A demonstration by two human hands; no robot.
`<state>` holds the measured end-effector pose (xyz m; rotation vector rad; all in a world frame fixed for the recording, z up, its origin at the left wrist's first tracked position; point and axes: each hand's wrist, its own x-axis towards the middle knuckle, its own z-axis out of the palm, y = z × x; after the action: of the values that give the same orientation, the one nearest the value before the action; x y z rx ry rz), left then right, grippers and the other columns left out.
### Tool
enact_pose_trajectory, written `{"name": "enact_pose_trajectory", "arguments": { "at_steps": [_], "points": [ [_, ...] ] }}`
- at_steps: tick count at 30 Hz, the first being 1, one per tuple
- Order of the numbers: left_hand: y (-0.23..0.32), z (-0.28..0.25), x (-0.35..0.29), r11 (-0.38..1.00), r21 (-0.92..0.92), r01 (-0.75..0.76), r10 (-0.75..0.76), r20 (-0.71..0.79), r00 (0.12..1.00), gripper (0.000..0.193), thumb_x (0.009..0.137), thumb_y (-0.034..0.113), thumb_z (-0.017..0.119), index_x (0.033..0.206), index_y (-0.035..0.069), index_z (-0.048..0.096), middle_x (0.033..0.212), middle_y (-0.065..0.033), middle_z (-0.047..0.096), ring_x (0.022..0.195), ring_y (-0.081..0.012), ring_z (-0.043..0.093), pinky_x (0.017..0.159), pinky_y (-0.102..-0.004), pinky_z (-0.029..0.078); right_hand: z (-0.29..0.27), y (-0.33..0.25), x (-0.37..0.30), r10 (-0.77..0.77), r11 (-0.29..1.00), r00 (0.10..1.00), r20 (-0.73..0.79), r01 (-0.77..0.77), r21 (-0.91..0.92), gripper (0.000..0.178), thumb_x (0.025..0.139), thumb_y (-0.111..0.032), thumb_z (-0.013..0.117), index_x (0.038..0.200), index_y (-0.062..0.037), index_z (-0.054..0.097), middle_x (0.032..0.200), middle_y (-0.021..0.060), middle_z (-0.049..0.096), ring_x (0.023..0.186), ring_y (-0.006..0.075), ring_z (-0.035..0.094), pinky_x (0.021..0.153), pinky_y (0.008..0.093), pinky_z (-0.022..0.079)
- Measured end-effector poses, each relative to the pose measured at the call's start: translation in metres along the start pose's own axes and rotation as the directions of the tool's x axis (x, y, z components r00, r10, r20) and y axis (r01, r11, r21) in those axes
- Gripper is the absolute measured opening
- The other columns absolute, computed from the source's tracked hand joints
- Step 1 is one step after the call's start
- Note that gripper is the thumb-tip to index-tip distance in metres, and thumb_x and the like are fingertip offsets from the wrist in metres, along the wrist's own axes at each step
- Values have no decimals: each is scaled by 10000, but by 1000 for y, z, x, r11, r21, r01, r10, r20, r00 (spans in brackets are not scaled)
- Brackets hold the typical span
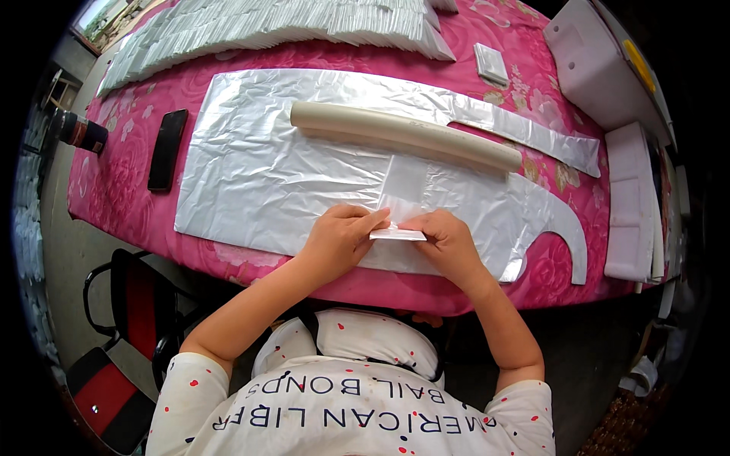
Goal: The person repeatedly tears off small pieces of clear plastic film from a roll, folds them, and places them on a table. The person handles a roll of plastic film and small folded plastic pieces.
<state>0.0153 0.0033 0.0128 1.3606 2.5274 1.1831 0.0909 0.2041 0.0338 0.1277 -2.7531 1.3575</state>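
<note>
A stack of silvery-white plastic vest-type bags (251, 159) lies flat on the table, its long handle strips reaching to the right. A pale cardboard-coloured tube (403, 137) rests across the stack. Near the front edge of the stack, my left hand (344, 234) and my right hand (445, 239) pinch the two ends of a folded plastic bag (398, 235). From this narrow white fold, a flat translucent length of the bag runs away from me toward the tube. The fingers of both hands are closed, thumbs close together.
A pink flowered cloth (122, 182) covers the table. Rows of folded white bags (281, 23) line the far side; a small folded packet (491, 62) lies far right. At left are a black phone (168, 150) and a dark jar (82, 132). White foam boxes (589, 64) stand at right.
</note>
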Motion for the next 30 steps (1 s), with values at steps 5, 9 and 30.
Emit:
{"name": "enact_pose_trajectory", "arguments": {
  "at_steps": [5,9,30],
  "points": [
    [-1,4,-7,989,86,-122,126,-33,992,418,667,15,641,1079,81,625,946,-27,675,896,-206,615,786,-342,468,3,9,-6,-179,983,983,-49,178,-37,240,688,-3,669,913,-85,690,892,39,673,763,226,583,691,315,477],
    [-3,5,-5,987,83,-137,138,-5,990,422,664,18,633,1082,76,621,988,-41,661,929,-212,602,816,-349,467,3,10,-5,-169,986,985,-46,168,-9,232,692,-16,676,913,-84,691,893,45,674,769,228,590,702,310,481],
    [2,-2,37,887,-184,424,-419,68,905,473,839,140,606,1263,-11,460,707,-136,646,622,-254,624,606,-322,475,-6,-6,29,496,840,866,67,-498,215,287,890,-220,543,766,21,639,578,84,586,513,135,582,506,285,445]
  ]
}}
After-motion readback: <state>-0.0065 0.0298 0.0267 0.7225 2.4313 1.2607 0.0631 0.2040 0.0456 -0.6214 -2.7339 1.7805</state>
